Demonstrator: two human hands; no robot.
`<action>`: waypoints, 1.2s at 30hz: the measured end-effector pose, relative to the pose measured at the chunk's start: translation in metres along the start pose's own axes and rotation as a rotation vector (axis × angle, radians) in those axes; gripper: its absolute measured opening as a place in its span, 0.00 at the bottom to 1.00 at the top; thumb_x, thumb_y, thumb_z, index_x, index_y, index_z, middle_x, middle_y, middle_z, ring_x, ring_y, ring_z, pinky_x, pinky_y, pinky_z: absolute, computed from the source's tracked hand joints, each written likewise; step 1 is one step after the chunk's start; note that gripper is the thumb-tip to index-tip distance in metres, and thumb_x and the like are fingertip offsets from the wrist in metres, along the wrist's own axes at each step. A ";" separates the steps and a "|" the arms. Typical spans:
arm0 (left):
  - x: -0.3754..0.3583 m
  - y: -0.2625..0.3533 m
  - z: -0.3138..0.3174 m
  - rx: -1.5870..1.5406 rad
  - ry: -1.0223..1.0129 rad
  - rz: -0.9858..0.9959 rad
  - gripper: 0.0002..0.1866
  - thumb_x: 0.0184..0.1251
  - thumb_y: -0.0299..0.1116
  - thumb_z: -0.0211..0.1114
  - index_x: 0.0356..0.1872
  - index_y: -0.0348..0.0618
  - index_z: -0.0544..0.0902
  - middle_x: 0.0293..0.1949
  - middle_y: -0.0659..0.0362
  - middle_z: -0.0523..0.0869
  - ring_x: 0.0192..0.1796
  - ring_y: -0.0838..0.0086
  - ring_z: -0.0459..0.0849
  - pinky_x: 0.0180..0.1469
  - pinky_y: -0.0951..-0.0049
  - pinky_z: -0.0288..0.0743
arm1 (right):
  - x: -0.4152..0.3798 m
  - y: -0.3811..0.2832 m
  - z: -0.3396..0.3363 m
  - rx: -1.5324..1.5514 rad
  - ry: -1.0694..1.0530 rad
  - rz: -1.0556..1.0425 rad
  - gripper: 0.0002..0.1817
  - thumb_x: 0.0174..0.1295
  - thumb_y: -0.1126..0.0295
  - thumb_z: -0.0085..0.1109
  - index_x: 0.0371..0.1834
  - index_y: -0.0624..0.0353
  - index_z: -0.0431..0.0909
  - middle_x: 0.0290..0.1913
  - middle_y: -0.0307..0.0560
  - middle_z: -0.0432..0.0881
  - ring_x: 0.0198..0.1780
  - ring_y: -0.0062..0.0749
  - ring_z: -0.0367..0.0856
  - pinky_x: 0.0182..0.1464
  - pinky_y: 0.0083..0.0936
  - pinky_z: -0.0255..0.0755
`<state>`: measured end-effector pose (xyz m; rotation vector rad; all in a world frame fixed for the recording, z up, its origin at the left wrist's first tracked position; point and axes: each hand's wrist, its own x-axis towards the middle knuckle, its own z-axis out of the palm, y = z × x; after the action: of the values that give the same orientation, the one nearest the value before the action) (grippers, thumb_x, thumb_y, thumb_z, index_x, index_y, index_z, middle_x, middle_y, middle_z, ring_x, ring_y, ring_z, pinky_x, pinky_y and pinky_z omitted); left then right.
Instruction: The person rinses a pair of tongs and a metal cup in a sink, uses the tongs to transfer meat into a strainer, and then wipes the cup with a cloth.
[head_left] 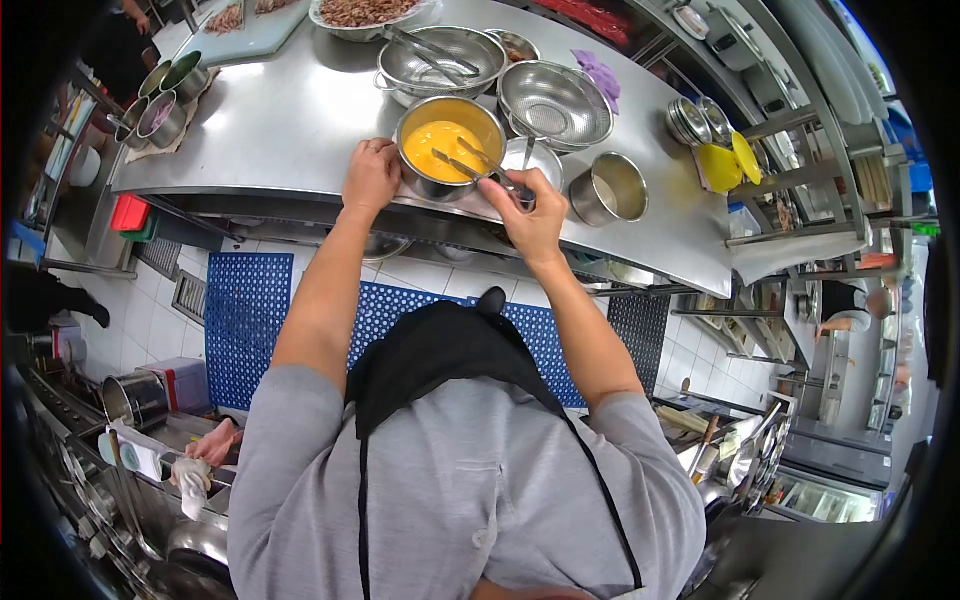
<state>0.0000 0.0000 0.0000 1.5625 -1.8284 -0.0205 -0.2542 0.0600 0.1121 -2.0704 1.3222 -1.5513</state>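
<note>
Beaten egg, a bright yellow liquid [432,135], lies in a round steel pot [488,122] near the front edge of the steel table. My left hand [373,180] grips the pot's left side with bent fingers. A pair of metal tongs [462,166] is closed in my right hand [532,212], at the pot's lower right. Both tips of the tongs are apart and dip into the egg. Just right of the pot, partly behind my right hand, is a shallow metal bowl [540,158]. An upright steel container [590,205] stands further right.
Behind the pot are a colander [400,65] with tongs across it and a perforated basket [540,95]. A bowl of brown chopped food [365,12] stands at the back. Small pots [163,118] are at left, yellow scoops [718,168] at right. Another person [120,45] is far left.
</note>
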 end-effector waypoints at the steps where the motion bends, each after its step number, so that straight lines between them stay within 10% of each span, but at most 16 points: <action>1: 0.001 -0.004 -0.003 0.000 0.001 0.005 0.10 0.58 0.27 0.64 0.40 0.40 0.87 0.47 0.55 0.86 0.53 0.58 0.79 0.58 0.61 0.74 | 0.001 -0.004 0.003 0.013 0.039 0.008 0.16 0.51 0.66 0.79 0.34 0.62 0.81 0.25 0.39 0.80 0.22 0.19 0.77 0.24 0.17 0.69; 12: -0.002 0.003 0.001 0.000 0.039 0.016 0.09 0.58 0.26 0.63 0.39 0.40 0.87 0.45 0.56 0.85 0.51 0.58 0.79 0.56 0.62 0.75 | 0.000 -0.019 0.003 0.089 0.158 0.026 0.17 0.51 0.64 0.80 0.34 0.63 0.82 0.25 0.42 0.81 0.23 0.19 0.77 0.27 0.17 0.71; 26: 0.003 0.006 -0.002 0.003 0.002 -0.005 0.09 0.58 0.27 0.63 0.38 0.40 0.87 0.47 0.55 0.86 0.51 0.57 0.79 0.56 0.61 0.74 | -0.008 -0.019 -0.024 -0.247 -0.279 0.341 0.21 0.54 0.63 0.75 0.45 0.65 0.82 0.25 0.47 0.83 0.24 0.27 0.80 0.31 0.25 0.75; 30: 0.002 0.005 -0.001 -0.007 0.025 0.008 0.09 0.58 0.27 0.63 0.38 0.39 0.87 0.47 0.54 0.86 0.51 0.57 0.79 0.56 0.61 0.74 | -0.024 -0.007 -0.023 -0.209 -0.381 0.284 0.27 0.62 0.63 0.63 0.61 0.68 0.72 0.24 0.55 0.83 0.28 0.48 0.85 0.36 0.36 0.77; 36: 0.001 0.007 -0.001 -0.010 0.022 -0.013 0.09 0.58 0.27 0.62 0.38 0.38 0.86 0.47 0.54 0.86 0.51 0.56 0.79 0.56 0.60 0.74 | -0.006 -0.015 -0.029 -0.341 -0.535 0.194 0.22 0.65 0.63 0.61 0.54 0.69 0.72 0.27 0.63 0.83 0.32 0.60 0.84 0.38 0.49 0.76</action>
<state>-0.0056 0.0018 0.0046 1.5613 -1.7989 -0.0182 -0.2710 0.0820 0.1301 -2.2402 1.5758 -0.6521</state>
